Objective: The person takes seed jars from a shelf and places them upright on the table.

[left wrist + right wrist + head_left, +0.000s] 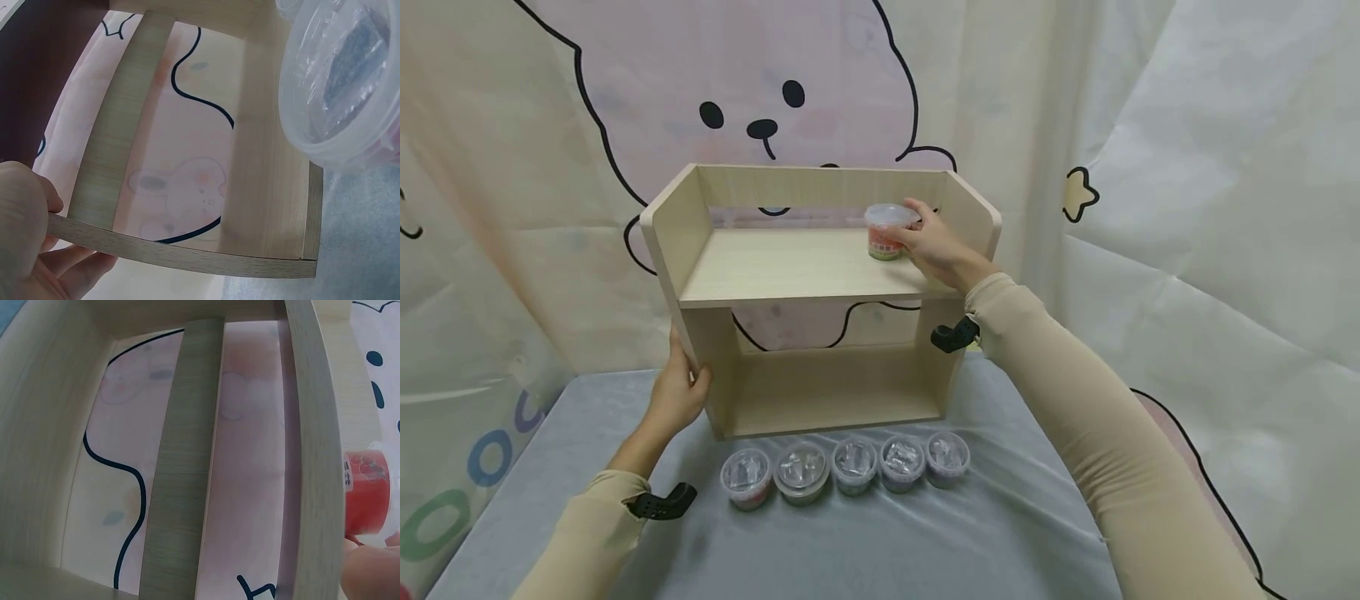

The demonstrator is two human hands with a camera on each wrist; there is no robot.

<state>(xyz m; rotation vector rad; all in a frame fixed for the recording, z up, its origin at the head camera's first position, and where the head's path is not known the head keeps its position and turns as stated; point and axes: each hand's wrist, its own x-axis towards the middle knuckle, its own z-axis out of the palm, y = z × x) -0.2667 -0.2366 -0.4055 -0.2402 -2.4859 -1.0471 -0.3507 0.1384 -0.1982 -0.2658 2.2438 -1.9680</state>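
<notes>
My right hand (934, 246) grips a small round plastic tub (883, 242) with a clear lid and red-orange contents at the right part of the upper shelf. Whether its base touches the board cannot be told. In the right wrist view the red tub (367, 494) shows beyond the shelf edge, with fingers (375, 569) against it. A pale wooden two-tier shelf (775, 262) stands upright on the table. My left hand (676, 396) holds its left side panel low down; in the left wrist view the thumb and fingers (78, 269) lie on opposite sides of the panel's edge.
Several lidded tubs (801, 471) stand in a row on the blue-grey cloth-covered table (850, 550), just in front of the shelf. One tub (344, 81) looms close in the left wrist view. A printed curtain (820, 83) hangs behind, and another sheet (1247, 208) at the right.
</notes>
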